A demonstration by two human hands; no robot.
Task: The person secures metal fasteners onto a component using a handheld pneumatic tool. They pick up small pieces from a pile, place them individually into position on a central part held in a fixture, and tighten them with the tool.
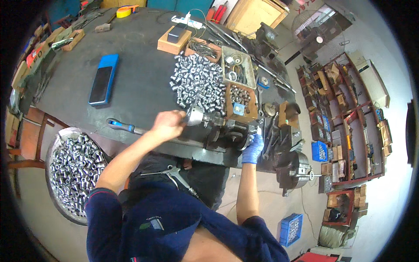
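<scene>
Evidently, a metal bench fixture (229,129) stands just below and right of the frame's centre, at the near edge of a dark work table (139,56). The left hand (169,124), ungloved, is curled at the fixture's left end, fingertips at a round silver part (196,115); whether they pinch it cannot be told. The right hand (253,148), in a blue glove, is at the fixture's right end with fingers bent; what lies between them is too small to tell.

Above the fixture, a loose heap of silver fittings (198,81) covers part of the table. To its right are 2 containers: a pale tray (224,72) of rings and small parts, and below that a brown box (242,117) of darker fittings. A blue-handled tool (121,125) lies left of the left hand. A blue-and-black handheld device (101,85) rests in the upper left. At lower left, a round basin (49,183) holds more silver fittings. A grey air gun (175,173) lies below the fixture, across the person's lap. Right of centre, a vise (293,168) is at the table's edge.
</scene>
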